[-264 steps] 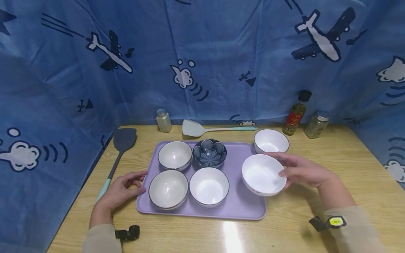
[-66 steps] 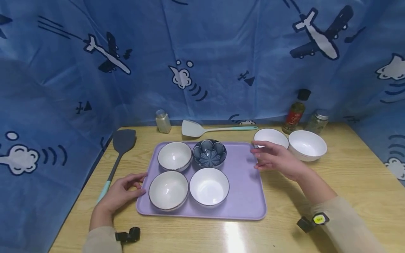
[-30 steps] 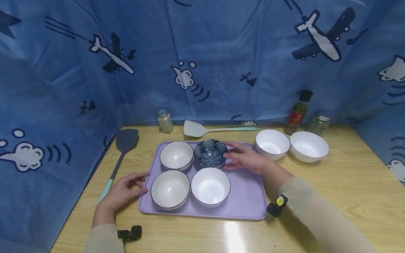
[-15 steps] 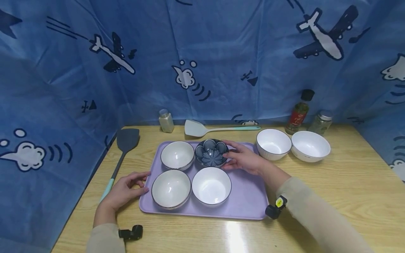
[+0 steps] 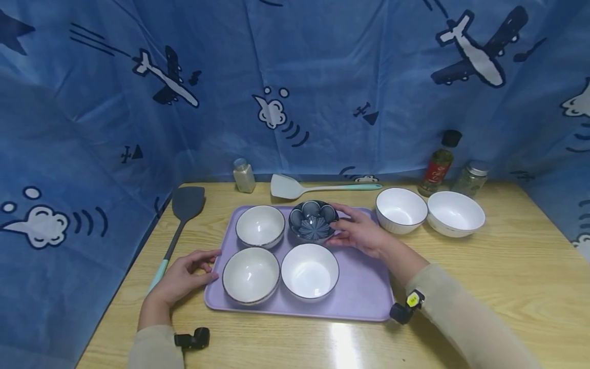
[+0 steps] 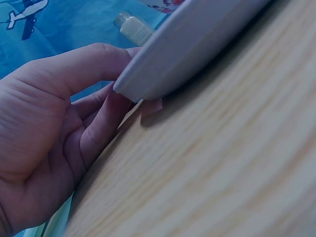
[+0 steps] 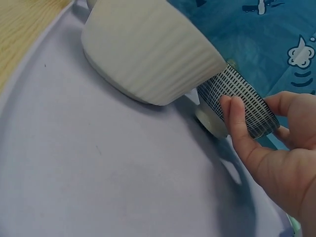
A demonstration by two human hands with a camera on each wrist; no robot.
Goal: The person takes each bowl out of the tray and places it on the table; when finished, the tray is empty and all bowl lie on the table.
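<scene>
Checking head view: right hand (image 5: 361, 233) grips the dark blue, petal-patterned glossy round bowl (image 5: 313, 224) by its right wall, probably because off-white glossy round bowls (image 5: 260, 226) crowd its other sides. Left hand (image 5: 184, 277) holds the edge of the pale purple rectangular tray (image 5: 369, 287), likely against sliding. Two white round bowls (image 5: 401, 206) sit off-tray, right of the right hand.

Left wrist: rim pinched between digits, above and below.

Right wrist: fingertips on the bowl's dashed outer wall; can't tell if its foot touches the tray.
</scene>
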